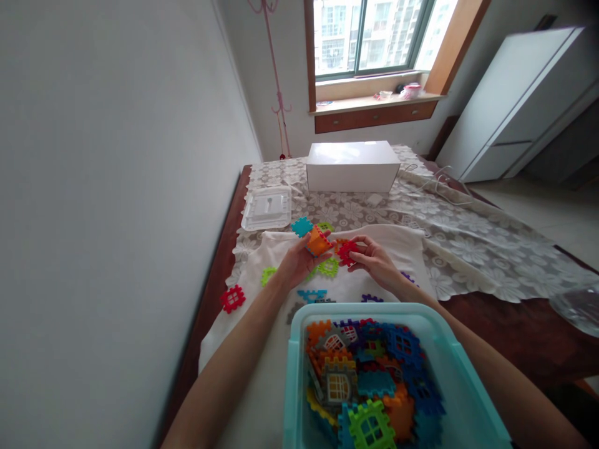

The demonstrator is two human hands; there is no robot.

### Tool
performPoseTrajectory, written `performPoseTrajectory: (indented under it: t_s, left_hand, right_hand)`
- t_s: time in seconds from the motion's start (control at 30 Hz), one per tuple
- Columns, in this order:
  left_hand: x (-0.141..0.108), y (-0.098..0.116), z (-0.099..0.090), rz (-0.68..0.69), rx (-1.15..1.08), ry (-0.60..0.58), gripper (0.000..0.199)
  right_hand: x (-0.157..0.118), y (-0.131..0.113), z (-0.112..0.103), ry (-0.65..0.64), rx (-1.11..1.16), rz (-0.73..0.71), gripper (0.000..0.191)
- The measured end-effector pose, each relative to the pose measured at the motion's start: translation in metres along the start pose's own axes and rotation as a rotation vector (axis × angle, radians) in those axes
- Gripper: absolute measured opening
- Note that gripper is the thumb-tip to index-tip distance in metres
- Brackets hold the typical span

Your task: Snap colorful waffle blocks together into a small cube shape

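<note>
My left hand (pixel 299 259) is closed around an assembly of interlocking plastic tiles, with an orange tile (pixel 319 242) facing up and some red along its edge. Beside it, to the right, my right hand (pixel 369 259) pinches a red tile (pixel 347 253), apart from the assembly by a small gap. A blue tile (pixel 302 227) lies just beyond my left fingers; whether it is joined to the assembly I cannot tell. Green tiles (pixel 328 267) rest on the white cloth (pixel 253 349) under my hands. Another red window tile (pixel 233 299) lies to the left.
A teal bin (pixel 294 368) full of mixed tiles stands close in front of me. Farther back are a white box (pixel 353 174) and a white lid (pixel 266 209) on the lace tablecloth (pixel 472 249). Wire hangers (pixel 452 190) lie at right. A wall (pixel 116 187) borders the table's left side.
</note>
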State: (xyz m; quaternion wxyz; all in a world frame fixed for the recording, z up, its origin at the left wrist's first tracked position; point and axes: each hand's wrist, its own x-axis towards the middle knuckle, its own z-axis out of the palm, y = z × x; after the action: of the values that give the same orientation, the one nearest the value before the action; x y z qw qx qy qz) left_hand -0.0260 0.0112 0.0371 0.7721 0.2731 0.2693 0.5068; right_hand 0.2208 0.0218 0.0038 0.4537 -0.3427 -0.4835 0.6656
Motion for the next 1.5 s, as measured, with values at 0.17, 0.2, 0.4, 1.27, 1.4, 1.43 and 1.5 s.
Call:
performPoseTrajectory:
  t_s: [0.17, 0.2, 0.4, 1.27, 1.4, 1.43, 1.5]
  left_hand:
    - [0.000, -0.001, -0.001, 0.019, -0.015, -0.023, 0.029]
    - [0.000, -0.002, -0.001, 0.031, -0.010, -0.018, 0.029]
    - [0.001, -0.005, -0.005, 0.082, 0.045, -0.038, 0.036]
    - [0.011, -0.027, -0.014, 0.104, 0.148, 0.106, 0.060]
    - [0.009, -0.028, -0.012, 0.093, 0.134, 0.086, 0.060]
    - [0.008, -0.028, -0.011, 0.091, 0.133, 0.078, 0.060]
    - [0.007, -0.028, -0.008, 0.089, 0.134, 0.064, 0.060]
  right_hand:
    - [0.002, 0.002, 0.000, 0.050, -0.107, -0.011, 0.051]
    - [0.002, 0.002, 0.000, 0.052, -0.121, -0.020, 0.051]
    - [-0.002, -0.003, 0.005, 0.011, -0.180, -0.103, 0.046]
    - [-0.005, 0.006, 0.008, 0.023, -0.684, -0.694, 0.012]
    - [-0.003, 0.010, 0.003, 0.009, -0.844, -0.883, 0.022]
    - [-0.003, 0.011, 0.002, 0.016, -0.872, -0.903, 0.023]
    - [-0.002, 0.011, 0.002, 0.029, -0.909, -0.916, 0.026]
